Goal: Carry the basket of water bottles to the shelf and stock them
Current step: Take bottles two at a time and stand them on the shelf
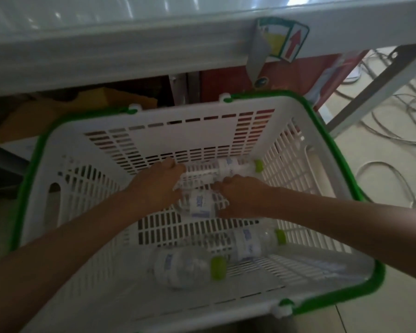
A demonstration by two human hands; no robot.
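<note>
Risk I see: both hands are down in the basket [327, 131], left hand [154, 186] and right hand [240, 195] each curled on a clear bottle [202, 205], grip unclear in blur, so one could slip back among loose ones.

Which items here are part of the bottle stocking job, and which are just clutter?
Job:
- basket
- bottle by far wall
- bottle between the hands
- two bottles near the front
- left hand, right hand
- shelf edge

Clutter:
- cables on the floor
- yellow cardboard
- sticker
</note>
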